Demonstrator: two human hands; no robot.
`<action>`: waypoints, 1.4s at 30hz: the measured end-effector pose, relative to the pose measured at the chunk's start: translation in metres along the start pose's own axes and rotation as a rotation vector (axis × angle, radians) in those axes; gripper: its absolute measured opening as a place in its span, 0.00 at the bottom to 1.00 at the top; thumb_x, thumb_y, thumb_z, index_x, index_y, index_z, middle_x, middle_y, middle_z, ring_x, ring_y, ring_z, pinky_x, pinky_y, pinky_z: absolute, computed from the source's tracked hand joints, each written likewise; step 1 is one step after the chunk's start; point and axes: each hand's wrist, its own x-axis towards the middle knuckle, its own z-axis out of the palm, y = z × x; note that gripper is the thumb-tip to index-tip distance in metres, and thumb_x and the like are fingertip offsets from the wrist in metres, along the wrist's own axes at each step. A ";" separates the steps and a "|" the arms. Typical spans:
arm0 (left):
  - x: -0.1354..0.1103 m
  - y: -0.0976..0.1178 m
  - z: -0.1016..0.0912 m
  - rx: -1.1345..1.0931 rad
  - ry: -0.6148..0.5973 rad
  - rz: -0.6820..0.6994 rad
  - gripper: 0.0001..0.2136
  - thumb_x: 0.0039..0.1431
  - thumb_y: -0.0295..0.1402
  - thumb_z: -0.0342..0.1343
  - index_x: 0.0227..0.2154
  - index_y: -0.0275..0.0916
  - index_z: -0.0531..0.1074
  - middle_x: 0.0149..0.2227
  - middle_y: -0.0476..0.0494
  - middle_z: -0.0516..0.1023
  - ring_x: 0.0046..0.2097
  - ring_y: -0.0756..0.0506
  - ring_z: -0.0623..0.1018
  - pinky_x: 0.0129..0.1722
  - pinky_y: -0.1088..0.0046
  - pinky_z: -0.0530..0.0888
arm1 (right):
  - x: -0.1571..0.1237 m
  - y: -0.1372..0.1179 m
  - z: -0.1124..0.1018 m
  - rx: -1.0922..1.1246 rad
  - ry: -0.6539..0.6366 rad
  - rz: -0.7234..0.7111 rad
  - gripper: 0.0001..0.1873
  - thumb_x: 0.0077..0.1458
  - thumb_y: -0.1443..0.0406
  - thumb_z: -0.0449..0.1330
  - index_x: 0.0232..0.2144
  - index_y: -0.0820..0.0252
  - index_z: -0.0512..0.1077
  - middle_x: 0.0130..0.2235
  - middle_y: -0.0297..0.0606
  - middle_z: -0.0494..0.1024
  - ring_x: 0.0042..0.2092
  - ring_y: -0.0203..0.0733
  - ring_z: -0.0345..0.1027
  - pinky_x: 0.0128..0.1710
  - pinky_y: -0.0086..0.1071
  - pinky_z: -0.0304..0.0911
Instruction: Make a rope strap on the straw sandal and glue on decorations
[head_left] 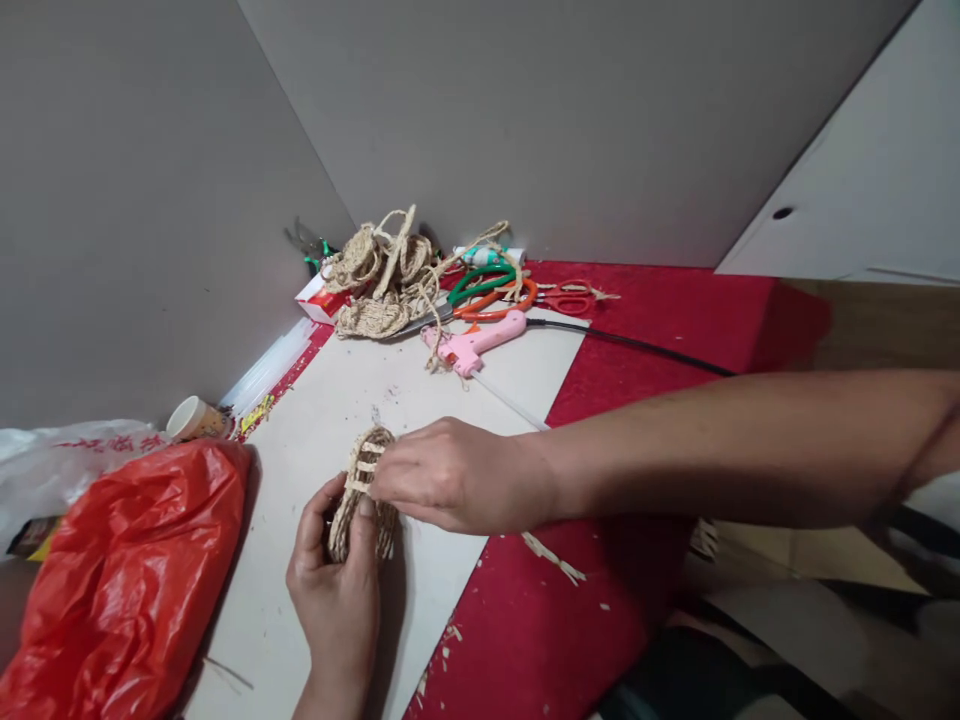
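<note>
A small oblong piece of braided straw, shaped like a little shoe, has pale strips running across its top. My left hand grips its near end, thumb on top and fingers curled round the left side. From the right, my right hand reaches over the piece, its fingers pinched together at the strips. Those fingertips hide part of the straw, so any loose strand between them cannot be made out. Both hands are above a white board on the table.
Behind lie coiled straw braids, large shears with a green and orange handle, red scissors and a pink glue gun trailing a black cord. At left are a red plastic bag, a paper cup and clear sticks.
</note>
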 end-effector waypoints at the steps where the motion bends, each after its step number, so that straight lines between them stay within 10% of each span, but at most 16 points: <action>1: 0.000 0.000 0.000 0.000 0.006 0.018 0.16 0.52 0.43 0.63 0.40 0.40 0.77 0.40 0.43 0.82 0.41 0.43 0.80 0.43 0.69 0.75 | 0.000 0.000 0.000 -0.016 0.017 -0.010 0.09 0.63 0.69 0.51 0.38 0.66 0.71 0.36 0.41 0.76 0.36 0.37 0.67 0.36 0.31 0.60; 26: 0.003 -0.008 0.000 0.187 -0.024 0.603 0.19 0.55 0.24 0.60 0.49 0.46 0.74 0.40 0.45 0.78 0.38 0.48 0.76 0.38 0.70 0.72 | 0.005 -0.004 -0.013 0.033 -0.145 0.116 0.09 0.63 0.70 0.50 0.39 0.63 0.71 0.40 0.41 0.75 0.41 0.41 0.68 0.37 0.33 0.59; 42: 0.005 0.001 0.002 0.264 -0.065 0.583 0.10 0.58 0.26 0.58 0.43 0.42 0.75 0.34 0.47 0.74 0.35 0.49 0.74 0.33 0.73 0.69 | 0.006 -0.005 -0.012 -0.005 -0.106 0.135 0.13 0.65 0.66 0.51 0.45 0.65 0.73 0.41 0.43 0.74 0.42 0.42 0.68 0.35 0.34 0.59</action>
